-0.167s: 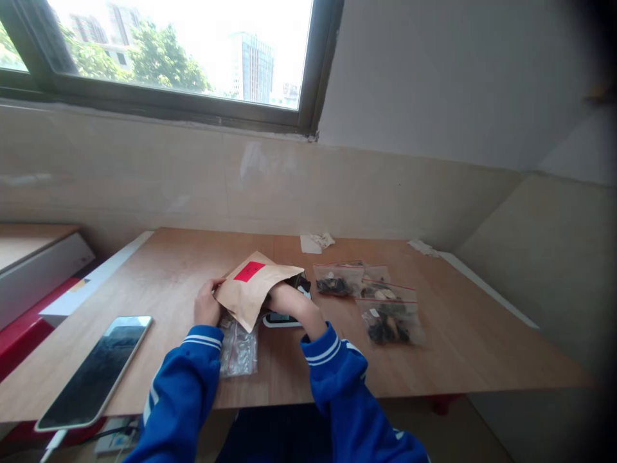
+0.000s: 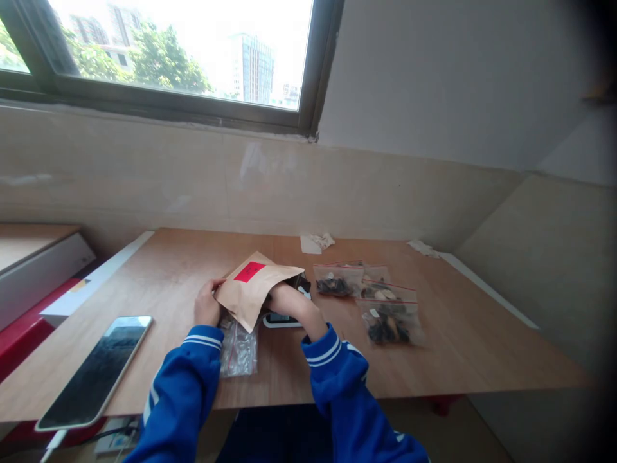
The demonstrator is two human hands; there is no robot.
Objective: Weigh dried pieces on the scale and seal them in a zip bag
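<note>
My left hand [image 2: 207, 306] grips the lower left edge of a brown paper envelope [image 2: 254, 287] with a red label, holding it tilted above the wooden table [image 2: 463, 347]. My right hand [image 2: 284, 297] reaches into the envelope's open right end, so its fingers are hidden. Under the envelope sits a small white scale [image 2: 282, 319]. An empty clear zip bag [image 2: 238, 350] lies on the table below my left wrist. Both sleeves are blue with white stripes.
Three clear zip bags with dark contents [image 2: 388, 321] lie to the right of the envelope. A phone [image 2: 96, 370] rests at the table's left front. Crumpled paper [image 2: 315, 242] lies near the back wall. A white and red box [image 2: 43, 283] stands at the left.
</note>
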